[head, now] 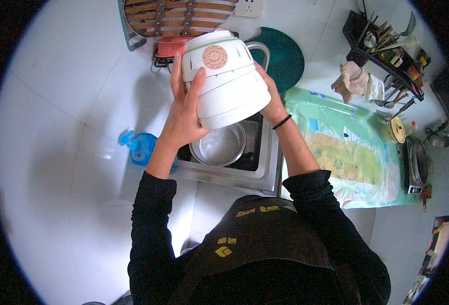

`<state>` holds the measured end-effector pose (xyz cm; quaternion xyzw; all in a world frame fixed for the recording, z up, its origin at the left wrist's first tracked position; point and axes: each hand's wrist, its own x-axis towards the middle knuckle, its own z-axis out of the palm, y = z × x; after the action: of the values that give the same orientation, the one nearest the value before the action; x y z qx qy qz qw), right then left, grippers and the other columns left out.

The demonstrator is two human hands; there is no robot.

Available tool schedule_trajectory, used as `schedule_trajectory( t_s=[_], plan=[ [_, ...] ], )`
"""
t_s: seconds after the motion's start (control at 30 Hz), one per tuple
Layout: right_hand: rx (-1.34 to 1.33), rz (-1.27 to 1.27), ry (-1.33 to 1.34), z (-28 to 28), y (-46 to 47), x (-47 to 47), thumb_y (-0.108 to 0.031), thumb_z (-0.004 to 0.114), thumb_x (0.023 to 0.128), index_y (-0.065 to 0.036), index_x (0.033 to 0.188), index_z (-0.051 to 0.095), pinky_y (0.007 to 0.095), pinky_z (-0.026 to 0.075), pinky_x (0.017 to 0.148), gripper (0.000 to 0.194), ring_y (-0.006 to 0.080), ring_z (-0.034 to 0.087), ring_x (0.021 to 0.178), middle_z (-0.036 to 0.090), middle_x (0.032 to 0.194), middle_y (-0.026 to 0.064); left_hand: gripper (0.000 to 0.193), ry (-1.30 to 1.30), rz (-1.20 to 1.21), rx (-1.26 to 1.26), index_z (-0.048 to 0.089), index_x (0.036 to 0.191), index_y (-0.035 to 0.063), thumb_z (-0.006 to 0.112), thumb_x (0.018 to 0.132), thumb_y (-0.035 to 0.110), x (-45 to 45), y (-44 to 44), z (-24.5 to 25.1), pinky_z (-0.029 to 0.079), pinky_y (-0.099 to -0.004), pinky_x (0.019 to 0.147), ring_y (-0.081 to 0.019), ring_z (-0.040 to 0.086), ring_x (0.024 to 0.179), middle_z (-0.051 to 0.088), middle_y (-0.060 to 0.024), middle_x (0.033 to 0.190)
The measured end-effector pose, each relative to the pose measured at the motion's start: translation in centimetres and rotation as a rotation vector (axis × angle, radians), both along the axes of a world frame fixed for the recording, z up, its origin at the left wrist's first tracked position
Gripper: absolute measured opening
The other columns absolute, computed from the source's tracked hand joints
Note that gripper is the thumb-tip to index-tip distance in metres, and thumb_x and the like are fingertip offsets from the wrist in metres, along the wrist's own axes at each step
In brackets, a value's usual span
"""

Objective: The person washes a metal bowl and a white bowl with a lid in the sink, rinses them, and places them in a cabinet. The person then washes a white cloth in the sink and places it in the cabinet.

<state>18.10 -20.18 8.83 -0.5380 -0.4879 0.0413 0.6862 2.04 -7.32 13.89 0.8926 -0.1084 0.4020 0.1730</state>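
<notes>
Between my two hands is a nested stack of white bowls (232,95), tilted over the sink (266,167). The outermost bowl carries a green band and a round reddish-brown pattern. My left hand (184,110) grips the stack's left side, thumb and fingers spread along it. On the opposite side my right hand (272,93) holds it, mostly hidden behind the bowls. Below the stack a round metal pot (220,146) sits in the sink basin. The curved faucet (262,47) shows just behind the bowls.
A blue pump bottle (142,148) stands left of the sink. Behind are a slatted wooden rack (178,17), a red container (171,47) and a dark green round board (285,57). To the right lies a green-covered counter (335,152), beneath a utensil rack (384,57) with hanging cloths (356,80).
</notes>
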Motion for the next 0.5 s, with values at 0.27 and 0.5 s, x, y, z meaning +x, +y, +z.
schedule_trajectory(
  t_s=[0.27, 0.5],
  plan=[
    [-0.013, 0.098, 0.172, 0.63, -0.45, -0.32, -0.013, 0.055, 0.086, -0.004, 0.132, 0.039, 0.0306, 0.028, 0.103, 0.050, 0.0191, 0.038, 0.123, 0.042, 0.133, 0.0107, 0.119, -0.030, -0.018, 0.049, 0.010, 0.141, 0.0242, 0.085, 0.049, 0.032, 0.13, 0.22, -0.39, 0.017, -0.0545, 0.105, -0.0455, 0.005, 0.133, -0.003, -0.0262, 0.144],
    [-0.050, 0.038, 0.115, 0.56, -0.42, -0.45, -0.012, 0.057, 0.085, -0.004, 0.132, 0.040, 0.0300, 0.030, 0.102, 0.050, 0.0184, 0.040, 0.121, 0.043, 0.132, 0.0098, 0.121, -0.020, -0.031, 0.058, 0.010, 0.141, 0.0254, 0.085, 0.047, 0.037, -0.03, 0.44, -0.57, 0.019, -0.0553, 0.104, -0.0453, 0.003, 0.133, -0.006, -0.0251, 0.144]
  ],
)
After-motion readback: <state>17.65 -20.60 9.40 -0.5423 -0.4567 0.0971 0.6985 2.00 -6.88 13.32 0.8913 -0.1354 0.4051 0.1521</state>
